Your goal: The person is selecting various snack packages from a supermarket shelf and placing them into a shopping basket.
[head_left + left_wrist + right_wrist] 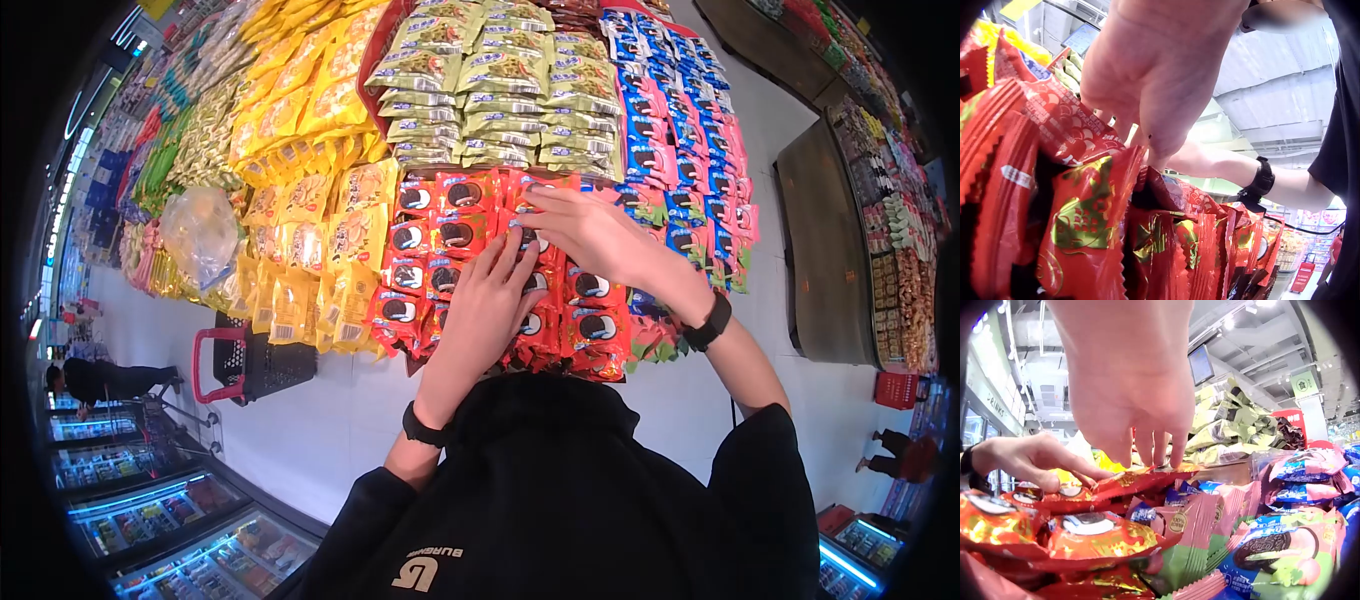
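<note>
Red cookie packets (450,230), each printed with a dark sandwich cookie, lie in rows before the person. The left hand (487,305) rests on the middle rows with its fingers extended and spread. In the left wrist view its thumb comes down beside an upright red packet (1085,219). Just beyond it, the right hand (590,230) reaches in from the right, fingertips on a packet in the back row. The right wrist view has these fingers (1160,447) pointing down onto a red packet (1147,481), with the left hand (1029,459) flat alongside.
Green snack bags (490,80) are stacked behind the red packets. Yellow bags (310,230) fill the left side, with a clear plastic bag (200,235) on top. Blue and pink packets (690,170) adjoin on the right. A shopping basket (265,360) stands at the lower left.
</note>
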`<action>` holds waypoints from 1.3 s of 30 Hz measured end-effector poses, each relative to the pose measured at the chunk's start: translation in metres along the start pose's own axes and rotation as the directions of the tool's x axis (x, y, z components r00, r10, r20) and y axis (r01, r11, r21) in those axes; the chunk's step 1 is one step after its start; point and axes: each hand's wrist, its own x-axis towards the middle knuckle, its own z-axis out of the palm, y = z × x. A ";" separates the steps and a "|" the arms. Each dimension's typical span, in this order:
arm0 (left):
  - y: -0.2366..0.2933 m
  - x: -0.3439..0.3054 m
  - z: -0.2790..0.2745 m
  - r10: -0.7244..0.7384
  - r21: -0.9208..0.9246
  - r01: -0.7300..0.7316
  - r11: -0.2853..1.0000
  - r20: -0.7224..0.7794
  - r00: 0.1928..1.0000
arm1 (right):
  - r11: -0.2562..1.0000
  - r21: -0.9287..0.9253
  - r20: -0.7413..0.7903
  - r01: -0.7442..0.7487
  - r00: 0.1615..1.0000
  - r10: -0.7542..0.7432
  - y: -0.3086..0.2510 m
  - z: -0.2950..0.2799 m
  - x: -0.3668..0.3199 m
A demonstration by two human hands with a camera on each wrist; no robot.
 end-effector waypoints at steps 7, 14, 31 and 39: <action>0.002 -0.001 0.001 -0.010 0.000 0.010 1.000 -0.007 1.000 | 0.959 0.127 0.058 -0.254 0.967 0.249 -0.058 -0.040 -0.042; 0.002 -0.001 0.001 -0.005 0.046 0.005 0.999 0.010 1.000 | 0.900 0.166 0.133 -0.403 0.914 0.384 -0.084 -0.028 -0.080; -0.057 -0.108 -0.106 0.041 -0.152 -0.087 0.985 -0.281 0.959 | 0.961 0.259 -0.011 -0.095 0.995 0.101 -0.184 0.022 0.054; -0.171 -0.246 -0.171 -0.142 -0.115 0.111 0.987 -0.309 0.941 | 0.933 0.343 0.004 0.108 0.993 -0.116 -0.283 0.113 0.167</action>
